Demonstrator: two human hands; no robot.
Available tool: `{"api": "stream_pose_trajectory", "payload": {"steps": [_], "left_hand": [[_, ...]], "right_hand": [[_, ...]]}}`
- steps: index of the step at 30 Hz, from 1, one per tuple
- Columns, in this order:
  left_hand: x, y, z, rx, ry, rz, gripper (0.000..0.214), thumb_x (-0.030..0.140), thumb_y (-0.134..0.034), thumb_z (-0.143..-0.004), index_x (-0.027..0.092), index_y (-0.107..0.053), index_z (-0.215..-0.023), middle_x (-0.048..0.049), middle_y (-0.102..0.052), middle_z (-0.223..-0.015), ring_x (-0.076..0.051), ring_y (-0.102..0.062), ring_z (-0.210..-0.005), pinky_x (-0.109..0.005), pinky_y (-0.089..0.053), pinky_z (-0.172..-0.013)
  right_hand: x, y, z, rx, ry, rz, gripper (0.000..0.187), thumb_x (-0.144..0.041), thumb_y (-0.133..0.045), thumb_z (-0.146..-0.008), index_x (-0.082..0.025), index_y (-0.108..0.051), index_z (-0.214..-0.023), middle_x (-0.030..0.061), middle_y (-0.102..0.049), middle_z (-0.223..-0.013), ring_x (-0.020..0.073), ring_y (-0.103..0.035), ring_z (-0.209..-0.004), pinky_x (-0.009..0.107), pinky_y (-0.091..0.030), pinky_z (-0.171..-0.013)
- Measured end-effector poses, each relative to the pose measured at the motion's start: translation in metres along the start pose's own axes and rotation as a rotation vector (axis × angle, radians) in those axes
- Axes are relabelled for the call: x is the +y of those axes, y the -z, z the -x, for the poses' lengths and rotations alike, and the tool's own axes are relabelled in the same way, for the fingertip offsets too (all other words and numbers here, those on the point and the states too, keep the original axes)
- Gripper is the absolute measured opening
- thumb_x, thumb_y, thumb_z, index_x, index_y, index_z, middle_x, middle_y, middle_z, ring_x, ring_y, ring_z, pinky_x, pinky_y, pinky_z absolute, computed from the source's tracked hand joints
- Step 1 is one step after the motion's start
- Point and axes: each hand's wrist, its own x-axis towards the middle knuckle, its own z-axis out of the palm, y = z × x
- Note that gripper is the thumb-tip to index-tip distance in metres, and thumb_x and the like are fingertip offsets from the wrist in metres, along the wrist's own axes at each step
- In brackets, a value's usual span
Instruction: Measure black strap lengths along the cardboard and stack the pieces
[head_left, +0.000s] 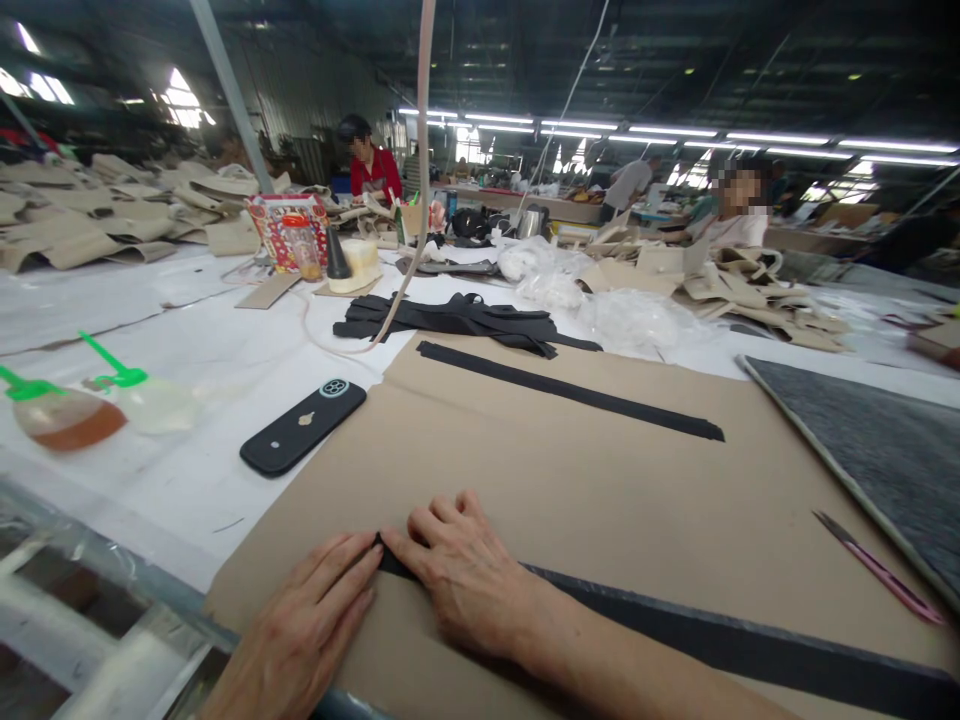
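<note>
A long black strip lies across the tan sheet and runs off toward the lower right. At its left end, a small folded tip stands up between my two hands. My left hand has its fingers pressed together against that tip. Curled fingers of my right hand meet the strip from the other side, thumb and forefinger at the tip, and the forearm passes over part of it. Farther up the sheet lies a flat stack of black strips.
A black phone rests by the sheet's left edge. Two green-capped bottles lie farther left. Pink-handled snips and a grey felt panel are at right. Beyond are bundled black strips, a hanging hose and co-workers.
</note>
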Motion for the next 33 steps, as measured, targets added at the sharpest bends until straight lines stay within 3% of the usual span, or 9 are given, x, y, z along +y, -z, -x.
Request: {"api": "stream_pose_trajectory", "payload": {"steps": [8,14,20,27,33], "left_hand": [[0.001,0.005,-0.002,-0.012,0.04,0.008,0.039,0.03,-0.046,-0.09,0.025,-0.051,-0.129,-0.0051,-0.056,-0.13,-0.018,-0.055,-0.117,-0.029,-0.048,-0.097],[-0.007,0.008,-0.009,-0.023,-0.129,-0.072,0.043,0.025,-0.049,-0.088,0.025,-0.048,-0.131,-0.0019,-0.053,-0.135,-0.017,-0.051,-0.122,-0.029,-0.045,-0.099],[-0.017,0.01,-0.013,-0.118,-0.18,-0.071,0.043,0.028,-0.051,-0.086,0.026,-0.049,-0.129,-0.0002,-0.058,-0.13,-0.016,-0.053,-0.118,-0.029,-0.044,-0.098],[-0.014,0.017,-0.026,-0.123,-0.152,-0.018,0.048,0.023,-0.049,-0.085,0.027,-0.045,-0.133,0.0013,-0.063,-0.121,-0.016,-0.056,-0.113,-0.026,-0.043,-0.094],[-0.005,0.017,-0.039,-0.139,-0.216,-0.076,0.051,0.016,-0.046,-0.084,0.033,-0.046,-0.132,0.0031,-0.065,-0.115,-0.014,-0.058,-0.103,-0.027,-0.04,-0.09]], "right_hand": [[-0.005,-0.005,0.0,0.024,0.007,-0.017,0.046,-0.012,-0.044,-0.086,-0.018,-0.036,-0.131,0.0077,-0.053,-0.104,0.024,-0.042,-0.098,0.048,-0.033,-0.092],[-0.001,-0.005,0.001,0.016,-0.014,-0.008,0.05,-0.015,-0.05,-0.081,-0.015,-0.036,-0.129,0.009,-0.053,-0.104,0.0239,-0.043,-0.095,0.044,-0.037,-0.088],[0.014,-0.007,0.016,0.031,0.044,-0.009,0.014,-0.011,-0.044,-0.089,-0.015,-0.052,-0.1,0.0066,-0.053,-0.095,0.0187,-0.044,-0.087,0.03,-0.039,-0.08],[0.025,-0.008,0.025,0.056,0.117,0.03,0.01,-0.015,-0.045,-0.095,-0.015,-0.055,-0.096,0.0039,-0.054,-0.09,0.0159,-0.046,-0.082,0.026,-0.038,-0.077],[0.026,-0.01,0.03,0.094,0.143,0.089,0.014,-0.019,-0.041,-0.097,-0.015,-0.055,-0.098,0.0038,-0.053,-0.089,0.0168,-0.045,-0.081,0.029,-0.038,-0.074]]}}
